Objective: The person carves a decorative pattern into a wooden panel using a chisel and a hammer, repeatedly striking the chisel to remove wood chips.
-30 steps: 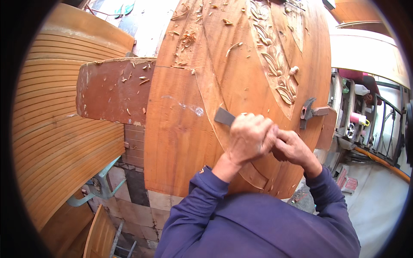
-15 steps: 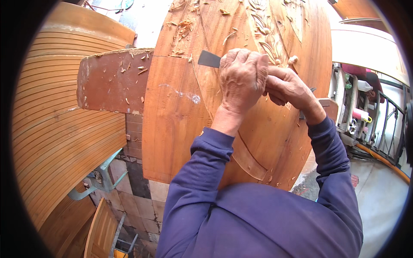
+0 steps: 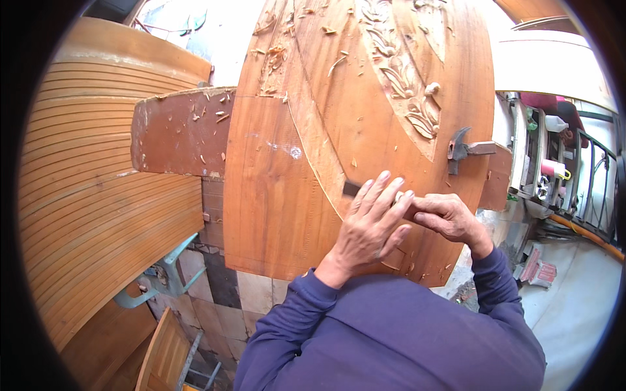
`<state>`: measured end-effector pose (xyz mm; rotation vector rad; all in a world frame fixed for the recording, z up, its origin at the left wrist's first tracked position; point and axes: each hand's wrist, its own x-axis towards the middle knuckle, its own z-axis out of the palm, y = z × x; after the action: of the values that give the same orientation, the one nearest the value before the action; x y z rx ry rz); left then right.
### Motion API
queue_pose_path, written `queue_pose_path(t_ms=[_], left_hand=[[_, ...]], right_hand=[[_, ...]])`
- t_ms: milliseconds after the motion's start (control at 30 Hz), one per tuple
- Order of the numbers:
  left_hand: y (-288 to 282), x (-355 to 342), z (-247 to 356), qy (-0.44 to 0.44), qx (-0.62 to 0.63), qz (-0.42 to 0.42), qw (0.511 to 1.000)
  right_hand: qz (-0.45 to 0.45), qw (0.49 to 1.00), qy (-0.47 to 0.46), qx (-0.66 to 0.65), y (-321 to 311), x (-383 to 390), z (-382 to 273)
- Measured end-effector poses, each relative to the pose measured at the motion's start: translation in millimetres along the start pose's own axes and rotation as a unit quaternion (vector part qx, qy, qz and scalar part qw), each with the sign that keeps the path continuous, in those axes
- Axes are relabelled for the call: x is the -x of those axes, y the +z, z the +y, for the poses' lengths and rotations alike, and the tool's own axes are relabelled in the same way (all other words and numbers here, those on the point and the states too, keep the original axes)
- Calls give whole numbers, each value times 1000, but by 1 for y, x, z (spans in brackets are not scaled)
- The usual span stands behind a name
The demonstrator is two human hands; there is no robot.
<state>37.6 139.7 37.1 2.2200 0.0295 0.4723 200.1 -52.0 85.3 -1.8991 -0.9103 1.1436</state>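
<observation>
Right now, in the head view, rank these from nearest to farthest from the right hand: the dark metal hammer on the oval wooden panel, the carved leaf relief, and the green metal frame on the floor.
From the right hand:
1. Dark metal hammer, just above it at the oval wooden panel's right edge.
2. Carved leaf relief, farther up the panel.
3. Green metal frame, far left, down on the floor.

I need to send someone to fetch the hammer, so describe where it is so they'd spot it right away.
Start at the big oval carved wooden panel that fills the middle of the view. Follow its right edge down past the leaf carving to the small wooden ledge. The hammer lies there, its dark metal claw head on the panel; it is the only metal tool on that side, above the right hand.
</observation>
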Motion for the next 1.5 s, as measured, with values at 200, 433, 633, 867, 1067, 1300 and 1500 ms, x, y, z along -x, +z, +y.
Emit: queue_pose_path(t_ms=[200,433,633,867,1067,1300,1500], left_hand=[[-45,27,-42,9,-131,16,991],[-135,-51,-148,86,-296,-146,940],[-141,-78,-220,-182,-241,103,948],[-82,2,-159,19,-328,-2,944],[-68,59,-61,220,-162,-235,933],[-84,53,-78,303,6,-340,890],[-116,-24,-139,338,-94,-344,871]], right_hand=[[251,887,72,-381,57,33,20],[344,861,-36,-374,116,17,29],[456,820,-105,-329,130,16,26],[541,783,-89,-293,132,18,39],[575,763,-63,-289,137,8,28],[590,751,-57,-293,135,-11,23],[597,751,-50,-276,134,-6,19]])
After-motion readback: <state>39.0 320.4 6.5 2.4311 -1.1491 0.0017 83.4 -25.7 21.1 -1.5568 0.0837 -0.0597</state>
